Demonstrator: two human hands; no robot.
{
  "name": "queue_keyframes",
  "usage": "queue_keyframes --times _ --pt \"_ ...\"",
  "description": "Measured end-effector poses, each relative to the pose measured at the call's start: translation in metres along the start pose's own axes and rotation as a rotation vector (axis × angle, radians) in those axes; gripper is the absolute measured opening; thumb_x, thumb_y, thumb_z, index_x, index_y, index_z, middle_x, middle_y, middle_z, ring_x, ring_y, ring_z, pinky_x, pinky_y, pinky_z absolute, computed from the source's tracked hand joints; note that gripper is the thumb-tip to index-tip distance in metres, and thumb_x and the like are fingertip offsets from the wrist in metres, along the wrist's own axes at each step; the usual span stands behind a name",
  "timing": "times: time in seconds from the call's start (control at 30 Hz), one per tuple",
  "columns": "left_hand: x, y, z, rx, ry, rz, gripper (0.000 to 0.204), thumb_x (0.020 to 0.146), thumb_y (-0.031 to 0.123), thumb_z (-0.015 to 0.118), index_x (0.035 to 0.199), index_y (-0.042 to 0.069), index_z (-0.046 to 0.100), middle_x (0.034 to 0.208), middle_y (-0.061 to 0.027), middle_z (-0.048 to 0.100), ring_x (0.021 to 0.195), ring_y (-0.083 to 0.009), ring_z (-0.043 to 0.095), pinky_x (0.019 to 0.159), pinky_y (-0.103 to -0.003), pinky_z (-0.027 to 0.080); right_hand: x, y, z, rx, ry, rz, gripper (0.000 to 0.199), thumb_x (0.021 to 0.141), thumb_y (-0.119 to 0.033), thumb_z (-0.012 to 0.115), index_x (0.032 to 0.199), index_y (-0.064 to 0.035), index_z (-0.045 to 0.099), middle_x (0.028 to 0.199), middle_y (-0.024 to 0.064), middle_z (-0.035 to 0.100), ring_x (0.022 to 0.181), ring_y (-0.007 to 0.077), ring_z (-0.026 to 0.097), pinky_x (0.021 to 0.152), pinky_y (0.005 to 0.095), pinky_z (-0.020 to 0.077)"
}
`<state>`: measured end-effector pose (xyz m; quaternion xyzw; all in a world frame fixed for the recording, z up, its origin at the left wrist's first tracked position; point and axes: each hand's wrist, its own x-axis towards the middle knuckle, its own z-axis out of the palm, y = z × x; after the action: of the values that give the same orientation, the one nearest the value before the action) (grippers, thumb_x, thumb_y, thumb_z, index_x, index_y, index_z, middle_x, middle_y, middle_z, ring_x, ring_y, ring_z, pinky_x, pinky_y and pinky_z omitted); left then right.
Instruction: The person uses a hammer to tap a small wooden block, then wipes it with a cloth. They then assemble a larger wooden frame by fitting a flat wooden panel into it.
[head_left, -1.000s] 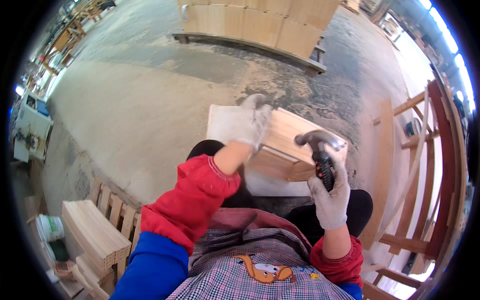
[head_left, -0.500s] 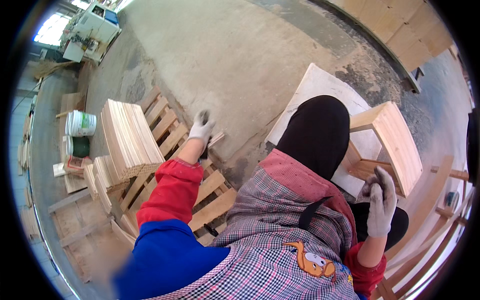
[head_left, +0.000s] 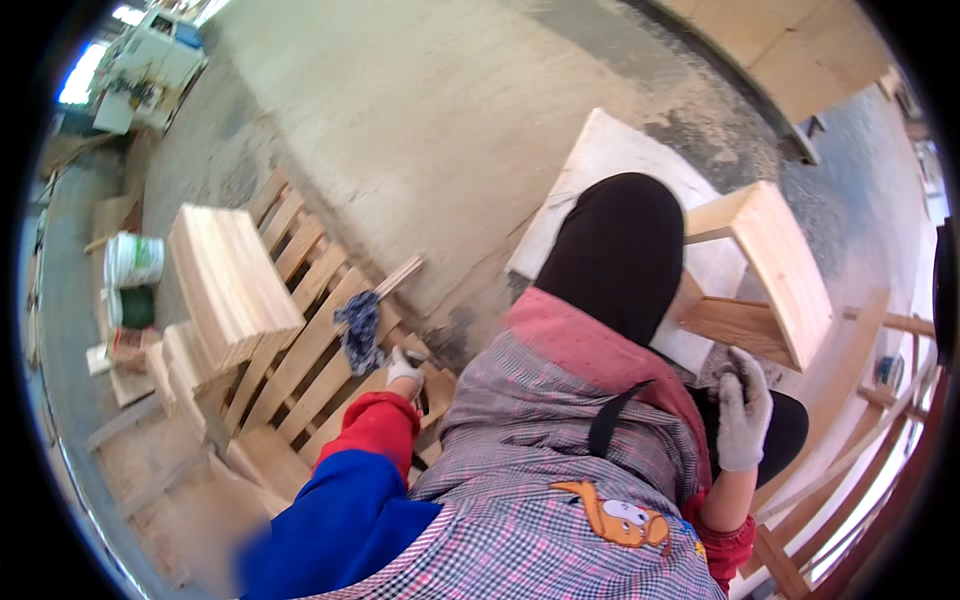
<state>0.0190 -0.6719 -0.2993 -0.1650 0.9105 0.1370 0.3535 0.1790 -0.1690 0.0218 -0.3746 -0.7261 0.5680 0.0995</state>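
Left hand: gloved, arm in a red and blue sleeve bent down to the person's left, fingers closed around the lower end of a dark blue rag. The rag rises just above the hand and lies against the slats of a wooden pallet.

Right hand: gloved, raised at the person's right side, fingers curled over a dark tool; what kind cannot be told.

Hands well apart, the person's body between them.

Wooden stool: on its side, just above the right hand, on a pale board.

Stack of wooden boards: on the pallet, left of the left hand. White bucket: further left.
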Motion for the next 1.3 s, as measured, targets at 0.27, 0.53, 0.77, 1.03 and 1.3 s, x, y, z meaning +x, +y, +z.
queue_keyframes --times 0.27,0.53,0.77,1.03,1.3 --pt "0.130 0.102 -0.070 -0.129 0.012 0.379 0.040 0.088 0.018 0.064 0.126 0.004 0.063 0.120 -0.0153 0.067 0.110 -0.0262 0.063 0.097 -0.035 0.049 -0.012 0.009 -0.040 0.054 0.164 -0.024 0.032 0.094 0.000 0.057 0.126 0.0053 0.058 0.092 0.0035 0.062 0.079 0.0082 0.056 0.072 0.0231 0.0484" --pt "-0.146 0.483 -0.173 -0.635 0.154 1.491 0.030 0.097 0.008 0.058 0.124 -0.003 0.060 0.119 -0.0085 0.064 0.110 -0.0172 0.060 0.098 -0.031 0.047 -0.033 0.038 -0.142 -0.724 0.836 -0.263 0.045 0.087 -0.012 0.067 0.130 -0.0014 0.058 0.119 0.0220 0.060 0.110 0.0360 0.059 0.096 0.0419 0.0471" --pt "-0.295 0.599 -0.049 0.238 0.349 2.148 0.048 0.094 0.037 0.059 0.133 0.010 0.056 0.123 -0.0186 0.062 0.119 -0.0349 0.056 0.107 -0.045 0.039 -0.046 0.099 -0.174 -0.888 0.863 -0.151 0.050 0.088 -0.019 0.068 0.133 -0.0033 0.056 0.127 0.0233 0.057 0.120 0.0418 0.053 0.104 0.0472 0.0413" --pt "-0.306 0.698 -0.012 0.749 0.060 1.652 0.053 0.098 0.056 0.044 0.099 0.011 0.070 0.097 -0.0180 0.071 0.097 -0.0386 0.065 0.084 -0.045 0.051 -0.049 0.089 -0.191 -0.872 0.735 -0.111 0.040 0.085 -0.013 0.065 0.124 -0.0024 0.060 0.121 0.0208 0.058 0.116 0.0393 0.053 0.105 0.0486 0.0375" --pt "-0.290 0.787 0.013 0.707 -0.082 1.569 0.053 0.098 0.055 0.041 0.097 0.010 0.070 0.101 -0.0197 0.069 0.098 -0.0400 0.064 0.085 -0.047 0.051 -0.003 0.065 -0.208 -0.743 0.360 -0.123 0.039 0.077 -0.023 0.070 0.113 -0.0079 0.064 0.110 0.0121 0.063 0.106 0.0326 0.059 0.106 0.0523 0.0350"
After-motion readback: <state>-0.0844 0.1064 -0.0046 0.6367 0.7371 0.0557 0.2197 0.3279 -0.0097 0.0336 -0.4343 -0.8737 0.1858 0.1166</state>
